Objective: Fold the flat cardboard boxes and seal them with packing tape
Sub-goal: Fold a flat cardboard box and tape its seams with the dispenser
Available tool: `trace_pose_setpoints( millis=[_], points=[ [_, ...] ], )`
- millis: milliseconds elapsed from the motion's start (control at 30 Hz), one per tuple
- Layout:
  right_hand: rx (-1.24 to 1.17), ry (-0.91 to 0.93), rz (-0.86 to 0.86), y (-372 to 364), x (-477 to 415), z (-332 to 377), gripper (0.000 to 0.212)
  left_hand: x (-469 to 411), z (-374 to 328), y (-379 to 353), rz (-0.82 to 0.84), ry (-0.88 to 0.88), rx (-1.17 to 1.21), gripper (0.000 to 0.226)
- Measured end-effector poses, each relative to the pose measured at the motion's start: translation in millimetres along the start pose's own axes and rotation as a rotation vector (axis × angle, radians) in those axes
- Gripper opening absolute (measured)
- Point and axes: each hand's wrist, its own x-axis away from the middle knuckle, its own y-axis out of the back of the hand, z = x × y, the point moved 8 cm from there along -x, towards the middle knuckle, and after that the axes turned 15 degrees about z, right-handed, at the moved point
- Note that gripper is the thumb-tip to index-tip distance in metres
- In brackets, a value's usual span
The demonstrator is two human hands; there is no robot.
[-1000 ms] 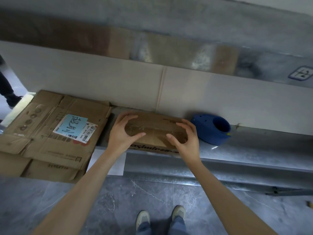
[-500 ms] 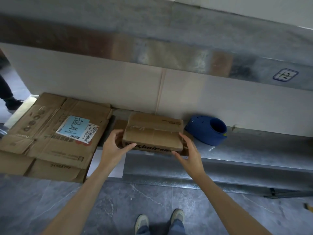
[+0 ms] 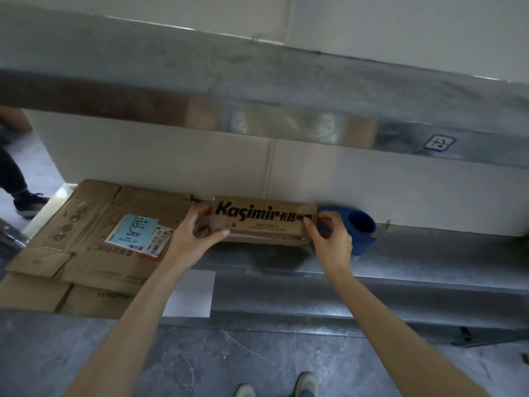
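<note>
"where's the box?"
"the kasimir box (image 3: 263, 222) sits between my hands, printed face toward me. my left hand (image 3: 194, 239) grips its left end and my right hand (image 3: 332, 239) its right end, fingers (image 3: 310, 227) curled round the edges."
"and around it?"
"flat cardboard (image 3: 94, 239) lies on the table (image 3: 429, 253) just left of the box, a blue tape dispenser (image 3: 359, 224) just right."

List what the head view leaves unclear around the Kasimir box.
Head view:
Kasimir box: both ends covered by the left hand and right hand.
Small print under its logo: too small.
Blue round object: left part behind the right hand.
Flat cardboard stack: cut by the left edge.
</note>
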Motion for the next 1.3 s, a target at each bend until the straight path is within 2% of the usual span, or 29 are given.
trace_pose_setpoints(
  millis=[67, 167, 333, 533, 667, 900, 1100, 1300],
  points=[
    [-0.010, 0.024, 0.017, -0.7, -0.5, 1.2, 0.031, 1.3, -4.7, 2.2, 0.004, 0.014, -0.041, 0.077],
    [-0.016, 0.070, 0.042, -3.4, -1.6, 4.1, 0.038, 4.9, -15.1, 0.4, -0.034, 0.006, -0.089, 0.083],
    [-0.012, 0.070, 0.077, -3.7, 0.4, 11.3, 0.057, 7.9, -12.4, 4.5, -0.123, -0.034, -0.021, 0.072],
    [0.002, 0.117, 0.134, -5.2, 3.1, 15.5, 0.063, 14.1, -20.9, 7.0, -0.229, -0.109, -0.047, 0.064],
    [0.114, 0.228, 0.108, -3.9, 4.2, 24.2, 0.067, 16.5, -25.1, 9.5, -0.281, -0.115, -0.068, 0.068],
    [0.208, 0.248, 0.116, -4.7, 2.2, 28.2, 0.074, 18.8, -22.2, 6.1, -0.330, -0.083, -0.103, 0.070],
    [0.179, 0.249, 0.115, -3.1, 7.0, 28.7, 0.062, 22.8, -20.2, -0.6, -0.307, -0.103, -0.052, 0.083],
    [0.064, 0.126, 0.129, 2.7, -0.5, 18.1, 0.048, 20.1, -14.2, -6.2, -0.182, -0.077, -0.078, 0.094]
  ],
)
